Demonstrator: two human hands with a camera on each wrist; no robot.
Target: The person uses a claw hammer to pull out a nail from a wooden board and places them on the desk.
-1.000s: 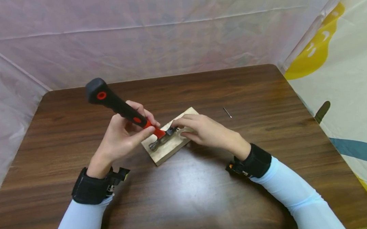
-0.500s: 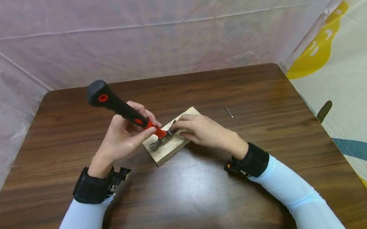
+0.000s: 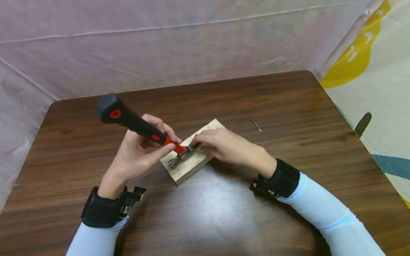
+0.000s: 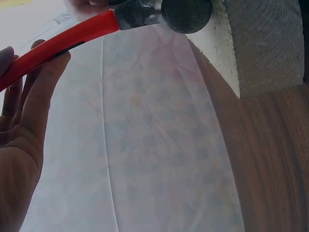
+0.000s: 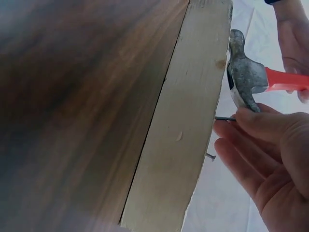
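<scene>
My left hand (image 3: 132, 156) holds a claw hammer (image 3: 132, 121) near the neck, between thumb and fingers. The black-and-red handle slants up to the left, and the metal head (image 5: 248, 77) lies close over a pale wooden board (image 3: 187, 170). From the board's top face sticks a nail (image 5: 223, 118), pinched by my right hand (image 3: 230, 146) right beside the tip of the hammer's claw. The thumb hides the nail's far end. A second nail (image 5: 211, 157) stands in the same face, below those fingers in the right wrist view.
A loose nail (image 3: 256, 125) lies on the brown wood-grain table (image 3: 293, 112), right of the board. Pale sheeting (image 3: 187, 48) hangs behind the table's far edge, and a patterned sheet (image 3: 400, 104) covers the right side.
The end of the hammer handle has dipped slightly. Both hands keep nearly the same places, and the board stays under them.
</scene>
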